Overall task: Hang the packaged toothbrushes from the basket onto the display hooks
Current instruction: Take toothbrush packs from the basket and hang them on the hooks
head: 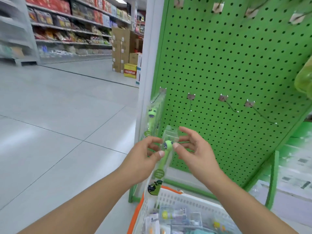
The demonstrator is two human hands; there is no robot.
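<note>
Supermarket aisle, green pegboard (219, 68), both hands, left (143, 159) and right (195, 152), pinching a packaged green toothbrush (166, 149) upright above the white basket (182, 198), another toothbrush (152, 119) hanging on the leftmost hook (157, 97).

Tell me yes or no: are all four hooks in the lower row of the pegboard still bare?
No: the leftmost hook already carries a hanging packaged toothbrush, while the other three hooks are bare.
</note>
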